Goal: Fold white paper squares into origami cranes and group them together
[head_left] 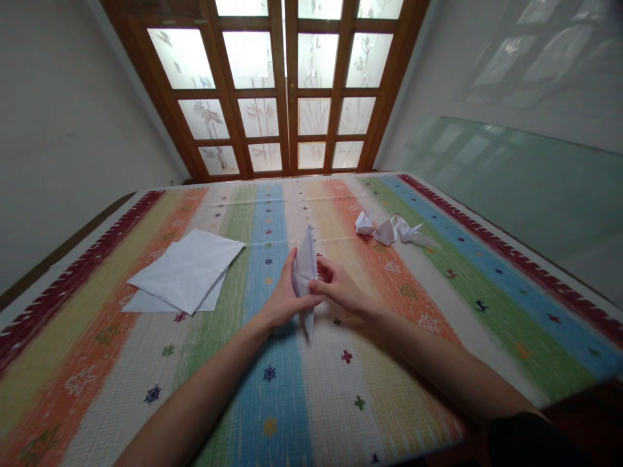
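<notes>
A folded piece of white paper point(304, 259) stands nearly upright on edge at the middle of the table, long and pointed at top and bottom. My left hand point(285, 292) grips it from the left, fingers behind it and thumb across its lower front. From the right, my right hand point(335, 282) pinches its edge between thumb and fingers, close to the left thumb. Some fingertips are hidden by the paper.
Several loose white paper sheets point(187, 269) lie overlapping on the left. Small folded paper figures point(386, 231) sit at the back right. A striped, multicoloured cloth point(272, 402) covers the table. Wooden doors with frosted panes point(248, 58) stand beyond its far edge.
</notes>
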Demonstrator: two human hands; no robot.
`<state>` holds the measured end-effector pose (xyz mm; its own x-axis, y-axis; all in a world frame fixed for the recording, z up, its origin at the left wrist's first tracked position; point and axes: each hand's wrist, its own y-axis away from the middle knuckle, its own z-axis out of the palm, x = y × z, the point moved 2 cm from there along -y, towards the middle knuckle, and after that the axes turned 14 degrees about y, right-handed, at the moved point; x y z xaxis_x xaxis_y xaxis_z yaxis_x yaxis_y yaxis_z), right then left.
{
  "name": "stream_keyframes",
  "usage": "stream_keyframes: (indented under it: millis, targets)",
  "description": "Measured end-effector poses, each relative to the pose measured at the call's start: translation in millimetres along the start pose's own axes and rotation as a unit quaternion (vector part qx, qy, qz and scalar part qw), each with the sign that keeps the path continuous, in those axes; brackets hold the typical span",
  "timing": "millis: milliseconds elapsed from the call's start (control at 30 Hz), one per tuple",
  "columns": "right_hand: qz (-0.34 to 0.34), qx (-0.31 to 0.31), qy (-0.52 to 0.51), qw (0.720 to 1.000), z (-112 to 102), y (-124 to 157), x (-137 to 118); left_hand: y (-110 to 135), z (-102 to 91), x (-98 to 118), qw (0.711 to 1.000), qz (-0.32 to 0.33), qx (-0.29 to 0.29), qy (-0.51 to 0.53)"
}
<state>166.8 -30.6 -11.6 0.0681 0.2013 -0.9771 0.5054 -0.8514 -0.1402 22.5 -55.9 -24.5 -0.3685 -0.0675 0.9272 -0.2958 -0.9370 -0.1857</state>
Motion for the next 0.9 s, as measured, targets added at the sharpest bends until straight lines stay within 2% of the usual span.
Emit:
stream_keyframes:
  millis: [267,533,667,900]
  targets:
    - [0.005,0.006,-0.034,0.999,0,-2,0,-1,0.8,7,0.997,-0.008,-0.015,0.07]
    - [0.017,0.052,0.03,0.998,-2,1,-10,-1,2.2,8,0.999,-0.011,-0.023,0.037]
    - [0.013,0.048,0.028,0.998,1,3,-14,-2,3.2,10,0.999,-0.004,-0.022,0.023]
    - [0.028,0.074,0.059,0.995,-4,1,-5,0,3.7,14,1.0,-0.014,-0.006,0.003]
